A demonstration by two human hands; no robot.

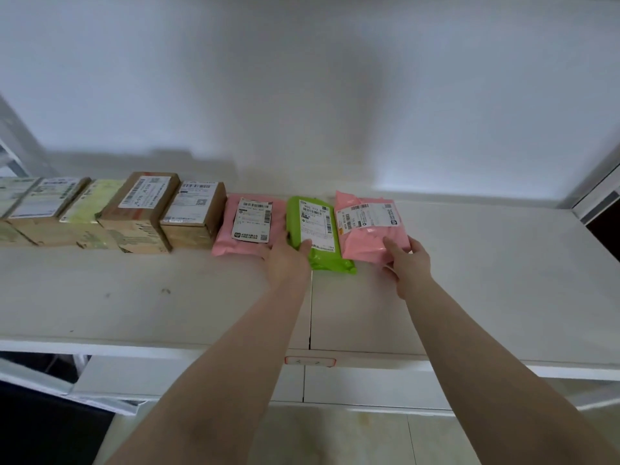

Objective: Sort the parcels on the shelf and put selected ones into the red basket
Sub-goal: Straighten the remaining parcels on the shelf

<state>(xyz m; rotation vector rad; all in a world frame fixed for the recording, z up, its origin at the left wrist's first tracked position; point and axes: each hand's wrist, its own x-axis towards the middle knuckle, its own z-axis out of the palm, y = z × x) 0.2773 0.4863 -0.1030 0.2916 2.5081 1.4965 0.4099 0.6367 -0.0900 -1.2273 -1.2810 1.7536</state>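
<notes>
— Where the white shelf (134,297) runs wall to wall, what lines its back edge?

— Cardboard boxes (141,213) stand shoulder to shoulder on the left; three flat mailers follow on the right: a pink one (248,226), a green one (317,236), and a second pink mailer (369,229) at the end of the row. All carry white printed labels.

— And the person's hands?

— Both bare arms reach in from below. The left hand (288,260) clasps the near left corner of the green mailer, thumb on top by the label, fingers spread partly over the neighbouring pink mailer's edge. The right hand (407,266) grips the near edge of the second pink mailer, thumb pressed on top, fingers curled at its right corner. That mailer tilts against the green one.
</notes>
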